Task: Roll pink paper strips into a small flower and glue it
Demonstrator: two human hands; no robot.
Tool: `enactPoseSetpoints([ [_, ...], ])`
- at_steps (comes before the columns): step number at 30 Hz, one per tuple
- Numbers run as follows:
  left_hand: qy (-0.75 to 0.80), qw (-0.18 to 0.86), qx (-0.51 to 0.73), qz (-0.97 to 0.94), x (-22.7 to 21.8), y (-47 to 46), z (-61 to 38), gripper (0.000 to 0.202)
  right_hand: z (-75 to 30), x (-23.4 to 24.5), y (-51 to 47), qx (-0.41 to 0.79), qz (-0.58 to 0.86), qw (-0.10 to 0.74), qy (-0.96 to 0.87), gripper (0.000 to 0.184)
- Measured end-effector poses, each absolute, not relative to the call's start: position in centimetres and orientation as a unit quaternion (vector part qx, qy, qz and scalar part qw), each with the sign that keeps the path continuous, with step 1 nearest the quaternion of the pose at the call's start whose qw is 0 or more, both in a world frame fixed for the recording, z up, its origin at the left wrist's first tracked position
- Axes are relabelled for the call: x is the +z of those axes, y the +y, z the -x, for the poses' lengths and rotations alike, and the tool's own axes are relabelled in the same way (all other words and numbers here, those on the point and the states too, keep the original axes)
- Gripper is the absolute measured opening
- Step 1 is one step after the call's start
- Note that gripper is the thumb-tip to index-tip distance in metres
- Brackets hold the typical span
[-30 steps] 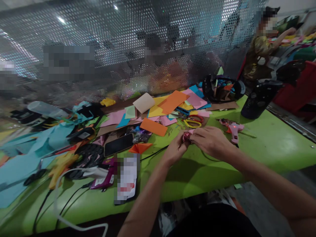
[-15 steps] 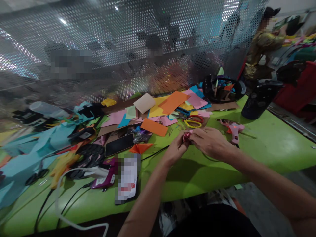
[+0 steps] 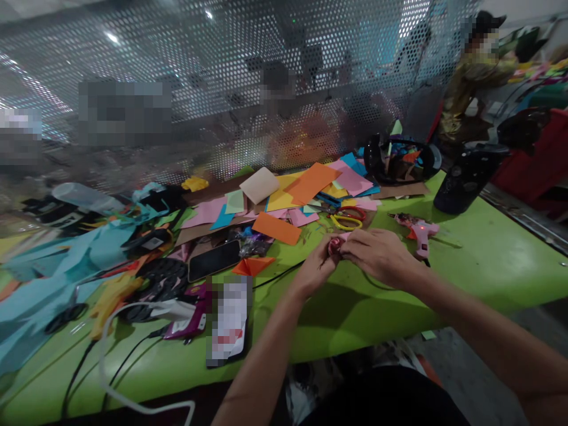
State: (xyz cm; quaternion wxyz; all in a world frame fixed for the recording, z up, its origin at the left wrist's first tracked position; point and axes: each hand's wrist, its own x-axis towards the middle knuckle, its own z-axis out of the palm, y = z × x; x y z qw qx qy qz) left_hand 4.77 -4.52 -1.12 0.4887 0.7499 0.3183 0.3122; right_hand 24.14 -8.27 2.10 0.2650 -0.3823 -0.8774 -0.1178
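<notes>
Hands stay almost at the same place as one second before, above the front part of the green table (image 3: 501, 260), and no thing near them has moved clearly. Only the person (image 3: 477, 83) at the far right, who had an arm raised, now holds it lower. From this I judge that the small finger work continues at the same step.

The small pink roll (image 3: 335, 245) is between the two hands. The left hand (image 3: 318, 266) keeps it with thumb and fingers closed around its side. The right hand (image 3: 377, 253) has its fingertips pressed together at the right edge of the roll, where a bit of pink strip shows above them. What exactly these fingertips pinch, I cannot tell.

Just beyond the hands lie scissors (image 3: 348, 217) with red and yellow handles, and to the left an orange card (image 3: 276, 228). A pink glue gun (image 3: 421, 234) with a red light rests near the right wrist. Behind are many coloured papers (image 3: 310, 184), and further right stands a dark cup (image 3: 459, 183). A black cable (image 3: 280, 274) passes close to the left wrist; in my opinion it and the scissors leave little free space there.
</notes>
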Motion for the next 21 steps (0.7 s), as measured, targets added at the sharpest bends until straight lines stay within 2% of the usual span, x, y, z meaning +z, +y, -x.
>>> enactPoseSetpoints([
  [7,0.312,0.495,0.316,-0.747,-1.07,-4.55,-4.85,0.030,-24.06,1.67,-8.09,-0.119,0.403,0.225,-0.879,0.016],
  [21,0.320,0.514,0.312,-0.732,-1.35,-4.48,-4.84,0.036,-23.96,1.54,-7.97,-0.089,0.402,0.254,-0.875,0.011],
])
